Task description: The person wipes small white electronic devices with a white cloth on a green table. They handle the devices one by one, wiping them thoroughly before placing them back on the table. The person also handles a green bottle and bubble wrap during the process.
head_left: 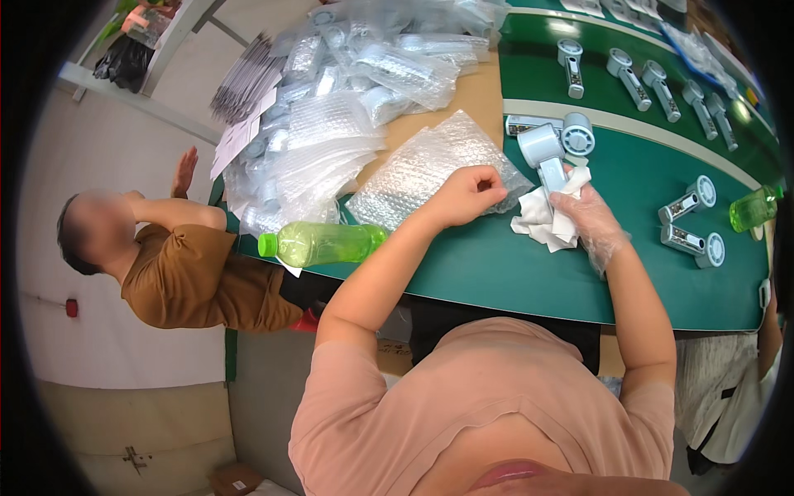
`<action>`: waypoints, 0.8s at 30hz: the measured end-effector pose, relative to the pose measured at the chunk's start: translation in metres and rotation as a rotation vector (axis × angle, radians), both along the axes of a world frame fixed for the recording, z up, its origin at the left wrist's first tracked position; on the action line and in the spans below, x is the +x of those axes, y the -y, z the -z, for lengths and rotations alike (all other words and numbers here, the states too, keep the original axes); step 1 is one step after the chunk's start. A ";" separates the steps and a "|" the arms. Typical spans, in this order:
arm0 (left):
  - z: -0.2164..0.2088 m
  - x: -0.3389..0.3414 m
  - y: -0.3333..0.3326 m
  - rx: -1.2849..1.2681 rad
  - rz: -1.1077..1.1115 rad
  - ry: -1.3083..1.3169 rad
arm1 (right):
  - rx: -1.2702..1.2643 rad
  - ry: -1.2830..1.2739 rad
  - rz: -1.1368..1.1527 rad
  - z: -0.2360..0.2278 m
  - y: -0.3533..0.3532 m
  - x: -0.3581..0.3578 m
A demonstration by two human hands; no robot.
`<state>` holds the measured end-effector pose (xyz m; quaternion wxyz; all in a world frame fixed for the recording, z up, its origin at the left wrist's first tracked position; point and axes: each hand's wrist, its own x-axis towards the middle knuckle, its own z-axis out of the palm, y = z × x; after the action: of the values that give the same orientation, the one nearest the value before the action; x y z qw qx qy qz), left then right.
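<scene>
My right hand [589, 217], in a thin clear glove, grips a light blue handheld fan [542, 145] by its handle, together with a crumpled white cloth [546, 221]. The fan's round head points away from me. Just behind it another light blue fan [578, 134] lies on the green table, partly covered by the held one. Bare and curled closed, my left hand [470, 195] is at the near right edge of a flat bubble-wrap bag [434, 165]. No object shows between its fingers.
Bubble-wrapped fans [397, 74] pile up at the far left, beside stacked papers [246, 78]. A green bottle [322, 244] lies near the left table edge; another green bottle [753, 210] is at the right. Loose fans [693, 198] lie right and beyond. A person [178, 256] is at left.
</scene>
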<state>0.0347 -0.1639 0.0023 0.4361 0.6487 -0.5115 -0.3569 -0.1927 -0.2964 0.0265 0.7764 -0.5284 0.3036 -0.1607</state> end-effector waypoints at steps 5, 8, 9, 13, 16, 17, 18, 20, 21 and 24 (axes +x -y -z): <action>-0.004 -0.006 -0.013 -0.130 -0.050 0.201 | -0.002 0.006 0.006 0.020 0.009 0.008; -0.058 -0.051 -0.081 -0.717 -0.250 0.683 | 0.022 0.003 0.036 0.027 0.016 0.003; -0.054 -0.057 -0.124 -0.832 -0.250 0.646 | 0.035 -0.006 0.064 0.026 0.015 0.001; 0.009 -0.074 -0.238 -0.489 -1.197 0.059 | 0.057 -0.017 0.099 0.034 0.017 -0.007; 0.011 -0.058 -0.259 -0.265 -1.192 0.146 | 0.015 -0.047 0.066 0.045 0.026 -0.003; 0.002 -0.054 -0.250 -0.266 -1.124 0.229 | -0.027 -0.074 0.043 0.057 0.040 -0.009; 0.009 -0.043 -0.249 -0.356 -1.037 0.237 | -0.069 -0.100 0.016 0.067 0.049 -0.013; -0.005 -0.029 -0.222 -0.333 -0.916 0.354 | -0.090 -0.147 0.051 0.064 0.043 -0.009; 0.006 -0.026 -0.210 -0.359 -0.985 0.129 | -0.102 -0.171 0.065 0.060 0.039 -0.006; 0.007 -0.001 -0.195 -0.421 -1.014 0.216 | -0.135 -0.079 0.102 0.071 0.045 -0.011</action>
<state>0.0333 0.0306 -0.0048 0.6184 0.7453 -0.2374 0.0757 -0.2036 -0.3419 -0.0441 0.7172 -0.5694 0.3490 -0.1990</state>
